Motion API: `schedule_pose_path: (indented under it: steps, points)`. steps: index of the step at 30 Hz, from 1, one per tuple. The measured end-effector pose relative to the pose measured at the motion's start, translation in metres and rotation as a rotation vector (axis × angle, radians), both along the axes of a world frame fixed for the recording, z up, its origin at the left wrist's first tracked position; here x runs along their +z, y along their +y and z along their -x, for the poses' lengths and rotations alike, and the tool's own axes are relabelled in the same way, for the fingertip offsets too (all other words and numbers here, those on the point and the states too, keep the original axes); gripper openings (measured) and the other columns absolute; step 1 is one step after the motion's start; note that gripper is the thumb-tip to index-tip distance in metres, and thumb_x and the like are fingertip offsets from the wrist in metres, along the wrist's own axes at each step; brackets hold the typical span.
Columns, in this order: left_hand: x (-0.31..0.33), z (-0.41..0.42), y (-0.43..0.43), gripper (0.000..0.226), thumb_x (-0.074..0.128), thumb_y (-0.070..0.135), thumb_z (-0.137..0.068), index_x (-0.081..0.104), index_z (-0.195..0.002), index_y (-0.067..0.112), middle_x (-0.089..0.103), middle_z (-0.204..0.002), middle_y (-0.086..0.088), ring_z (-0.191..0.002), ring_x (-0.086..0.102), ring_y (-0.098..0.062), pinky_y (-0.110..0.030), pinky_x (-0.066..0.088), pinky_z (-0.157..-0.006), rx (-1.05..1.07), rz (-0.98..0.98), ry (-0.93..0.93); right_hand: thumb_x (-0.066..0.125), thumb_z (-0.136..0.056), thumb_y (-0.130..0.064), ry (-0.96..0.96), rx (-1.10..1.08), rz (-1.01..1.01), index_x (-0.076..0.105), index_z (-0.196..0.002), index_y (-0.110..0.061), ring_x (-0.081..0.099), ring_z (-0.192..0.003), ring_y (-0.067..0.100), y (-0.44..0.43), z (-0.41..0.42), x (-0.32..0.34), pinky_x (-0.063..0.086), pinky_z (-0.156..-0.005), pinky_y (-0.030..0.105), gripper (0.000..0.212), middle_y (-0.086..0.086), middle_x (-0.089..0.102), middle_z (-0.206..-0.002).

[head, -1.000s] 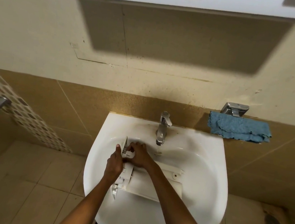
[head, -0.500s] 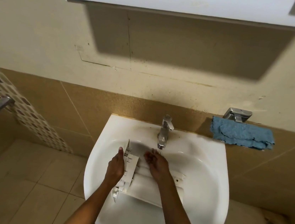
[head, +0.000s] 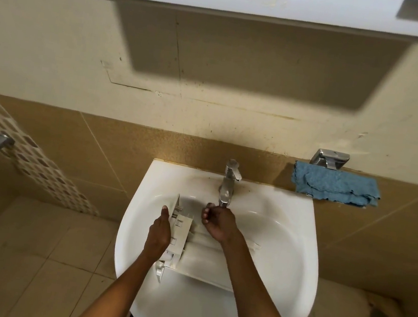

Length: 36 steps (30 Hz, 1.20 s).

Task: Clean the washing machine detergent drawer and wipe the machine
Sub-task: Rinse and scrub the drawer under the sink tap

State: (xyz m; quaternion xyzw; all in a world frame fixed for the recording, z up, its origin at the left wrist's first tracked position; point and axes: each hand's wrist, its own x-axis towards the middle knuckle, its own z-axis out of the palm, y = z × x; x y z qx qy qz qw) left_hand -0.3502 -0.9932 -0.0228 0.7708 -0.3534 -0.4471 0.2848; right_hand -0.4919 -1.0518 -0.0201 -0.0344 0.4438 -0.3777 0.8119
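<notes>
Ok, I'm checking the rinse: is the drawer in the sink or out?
In. The drawer lies inside the sink basin, below the tap, with the left hand holding it.

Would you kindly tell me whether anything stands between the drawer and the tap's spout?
Yes: the right hand hangs just under the spout, above the drawer in the sink; nothing else visible intervenes. The left hand grips the drawer.

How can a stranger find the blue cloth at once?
Start at the white sink on the tiled wall. Right of its tap, a metal holder sits on the wall; the blue cloth lies crumpled just under it, the only blue thing here.
</notes>
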Motion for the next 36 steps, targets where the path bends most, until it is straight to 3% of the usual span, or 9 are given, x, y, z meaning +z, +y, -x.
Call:
schedule_pose_path:
  steps: [4, 11, 15, 18, 21, 24, 28, 31, 36]
  points:
    - [0.003, -0.001, 0.000, 0.074, 0.006, 0.055, -0.095, 0.047, -0.134, 0.007, 0.056, -0.128, -0.018, -0.116, 0.052, -0.034, -0.043, 0.034, -0.106, 0.014, 0.008, 0.030, 0.031, -0.095, 0.004, 0.240, 0.710, 0.270, 0.058, -0.108, 0.016, 0.066, -0.073, 0.023, 0.023, -0.009, 0.019, 0.055, -0.076, 0.027, 0.031, 0.024, 0.068, -0.084]
    - [0.002, -0.001, 0.001, 0.064, 0.006, 0.045, -0.099, 0.045, -0.136, 0.009, 0.054, -0.128, -0.023, -0.115, 0.051, -0.036, -0.042, 0.037, -0.103, 0.041, 0.021, 0.043, 0.056, -0.088, -0.006, 0.983, 0.861, 0.691, 0.062, -0.116, 0.001, 0.059, -0.092, 0.021, 0.023, -0.021, 0.027, 0.049, -0.081, 0.026, 0.029, 0.019, 0.063, -0.112]
    - [0.003, 0.000, 0.000, 0.068, 0.011, 0.050, -0.098, 0.054, -0.125, 0.005, 0.057, -0.124, -0.024, -0.111, 0.055, -0.036, -0.041, 0.043, -0.096, 0.102, -0.002, 0.112, 0.080, -0.067, -0.037, 1.263, 1.137, 0.902, 0.036, -0.137, -0.016, 0.031, -0.129, 0.029, 0.035, -0.038, 0.018, 0.037, -0.105, 0.041, 0.086, 0.012, 0.030, -0.138]
    - [0.001, 0.001, -0.001, 0.066, 0.011, 0.047, -0.099, 0.051, -0.129, 0.004, 0.055, -0.127, -0.023, -0.116, 0.053, -0.035, -0.036, 0.037, -0.094, 0.061, 0.003, 0.039, 0.085, -0.061, -0.031, 1.155, 1.088, 0.910, 0.036, -0.134, -0.016, 0.027, -0.129, 0.026, 0.031, -0.038, 0.007, 0.035, -0.107, 0.040, 0.090, 0.010, 0.024, -0.137]
    - [0.006, 0.001, 0.002, 0.058, 0.011, 0.039, -0.101, 0.049, -0.131, 0.007, 0.057, -0.123, -0.022, -0.114, 0.052, -0.037, -0.038, 0.037, -0.096, -0.037, 0.026, -0.076, 0.081, -0.067, -0.010, 0.987, 0.979, 0.909, 0.057, -0.117, -0.012, 0.048, -0.096, 0.017, 0.015, -0.022, 0.005, 0.045, -0.085, 0.028, 0.055, 0.005, 0.044, -0.109]
    - [0.006, 0.000, 0.001, 0.056, 0.020, 0.051, -0.097, 0.060, -0.097, 0.012, 0.064, -0.096, -0.013, -0.093, 0.059, -0.032, -0.036, 0.043, -0.082, -0.077, 0.021, -0.061, 0.053, -0.082, 0.012, 1.041, 0.746, 0.821, 0.067, -0.100, -0.002, 0.047, -0.063, 0.009, 0.007, 0.001, -0.004, 0.046, -0.066, 0.026, 0.027, -0.001, 0.050, -0.073]
    - [0.007, -0.001, -0.001, 0.039, 0.066, 0.043, -0.081, 0.055, -0.099, 0.011, 0.059, -0.092, -0.004, -0.088, 0.060, -0.026, -0.028, 0.043, -0.067, -0.187, -0.040, -0.113, 0.038, -0.092, 0.011, 0.583, 0.336, 0.371, 0.057, -0.112, 0.014, 0.056, -0.067, 0.017, 0.017, 0.023, -0.017, 0.053, -0.063, 0.021, 0.028, 0.007, 0.058, -0.076]
    - [0.008, 0.000, 0.003, 0.044, 0.077, 0.029, -0.074, 0.054, -0.107, 0.009, 0.060, -0.098, -0.004, -0.094, 0.058, -0.026, -0.026, 0.040, -0.073, -0.182, 0.022, -0.135, 0.034, -0.097, 0.003, 0.160, -0.052, 0.077, 0.054, -0.108, 0.017, 0.058, -0.079, 0.026, 0.021, 0.033, -0.011, 0.050, -0.087, 0.033, 0.026, 0.017, 0.065, -0.075]
    - [0.013, -0.004, 0.012, 0.047, 0.079, 0.024, -0.072, 0.047, -0.105, 0.013, 0.063, -0.093, -0.003, -0.086, 0.062, -0.024, -0.032, 0.049, -0.072, -0.183, 0.128, -0.078, 0.034, -0.096, 0.006, 0.000, -0.311, -0.070, 0.053, -0.089, 0.013, 0.056, -0.082, 0.034, 0.004, 0.037, 0.004, 0.050, -0.087, 0.045, 0.022, 0.027, 0.066, -0.073]
